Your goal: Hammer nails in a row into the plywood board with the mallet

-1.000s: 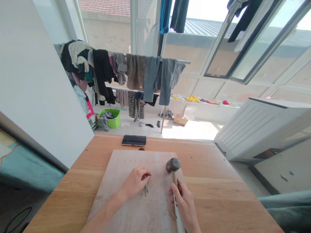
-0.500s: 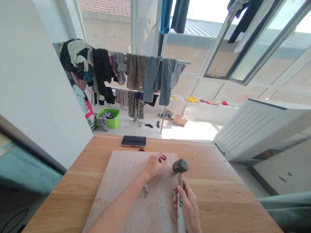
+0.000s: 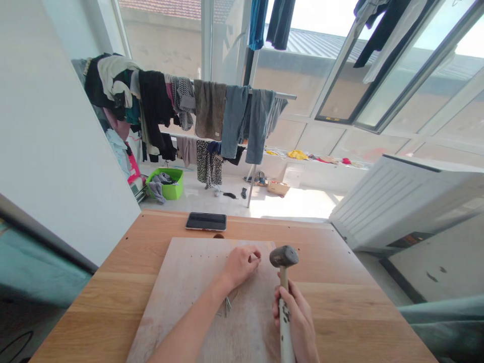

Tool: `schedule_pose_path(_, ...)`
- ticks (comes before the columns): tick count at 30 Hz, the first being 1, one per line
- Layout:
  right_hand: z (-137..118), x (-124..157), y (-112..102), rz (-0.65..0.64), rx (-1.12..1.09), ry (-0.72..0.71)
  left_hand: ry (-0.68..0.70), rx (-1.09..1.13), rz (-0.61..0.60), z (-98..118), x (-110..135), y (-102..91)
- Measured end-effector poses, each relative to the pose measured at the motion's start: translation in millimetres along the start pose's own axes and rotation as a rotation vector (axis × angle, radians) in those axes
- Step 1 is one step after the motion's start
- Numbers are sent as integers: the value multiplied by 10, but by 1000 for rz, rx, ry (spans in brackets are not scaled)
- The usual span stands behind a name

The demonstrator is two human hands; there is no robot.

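A pale wooden board (image 3: 170, 297) lies on the wooden table. My left hand (image 3: 242, 264) rests over its far right part, thumb and fingertips pinched together; whatever is between them is too small to make out. Several loose nails (image 3: 227, 305) lie on the board just below my left wrist, partly covered by the forearm. My right hand (image 3: 297, 315) is wrapped round the pale, chipped handle of a hammer (image 3: 284, 257). Its dark, blunt head points up and away, above the board's right edge and apart from my left hand. A row of small dots marks the board's far side.
A phone (image 3: 206, 221) lies at the far edge of the wooden table (image 3: 351, 312), behind the board. Beyond stand a clothes rack with laundry (image 3: 209, 108), a green basket (image 3: 174, 190) and a cardboard box (image 3: 278, 188). A white ribbed panel (image 3: 385, 201) stands at the right.
My left fingers have closed more tightly and turned slightly downward at the board's far right. The hammer has shifted a little to the right. The view has moved slightly.
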State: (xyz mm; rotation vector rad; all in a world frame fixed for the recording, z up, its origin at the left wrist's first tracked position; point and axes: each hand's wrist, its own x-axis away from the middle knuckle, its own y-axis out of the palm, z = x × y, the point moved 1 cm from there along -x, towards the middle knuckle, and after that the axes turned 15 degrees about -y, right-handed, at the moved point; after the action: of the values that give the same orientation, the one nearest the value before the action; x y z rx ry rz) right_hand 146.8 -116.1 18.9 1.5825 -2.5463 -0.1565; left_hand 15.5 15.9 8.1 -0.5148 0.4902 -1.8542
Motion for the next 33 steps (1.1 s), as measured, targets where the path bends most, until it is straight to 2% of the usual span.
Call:
schedule_pose_path(3, -32, -77, 55, 28, -63, -22, 10, 1, 0, -20, -11, 15)
schedule_pose_path(8, 68, -137, 56, -21, -105, -14, 29, 14, -5, -41, -18, 29)
schedule_pose_path(13, 133, -73, 55, -24, -143, -9, 29, 6, 10, -6, -1, 17)
schedule_pose_path(22, 23, 82, 156, 12, -146, 31, 40, 2, -7, -61, -34, 51)
schedule_pose_path(28, 47, 71, 164, -73, -183, 36, 49, -3, 6, -38, -27, 51)
schedule_pose_path(33, 44, 67, 166, -96, -169, 18, 63, 35, 24, -72, -38, 70)
